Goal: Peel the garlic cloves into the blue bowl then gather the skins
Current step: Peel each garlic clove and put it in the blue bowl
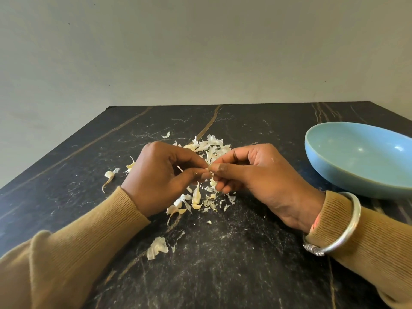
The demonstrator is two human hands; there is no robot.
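Observation:
My left hand (160, 175) and my right hand (252, 175) meet fingertip to fingertip above the middle of the table, both pinching a small garlic clove (209, 170) that is mostly hidden by the fingers. A heap of white garlic skins (209, 144) lies just behind the hands. More skins and pale pieces (196, 198) lie under and in front of them. The blue bowl (356, 157) stands at the right, beyond my right wrist; its visible inside looks bare.
The table is a black marble top (223, 264) with pale veins. Loose skins lie at the left (109, 176) and near the front (157, 247). A plain wall rises behind the far edge. A silver bangle (343, 230) sits on my right wrist.

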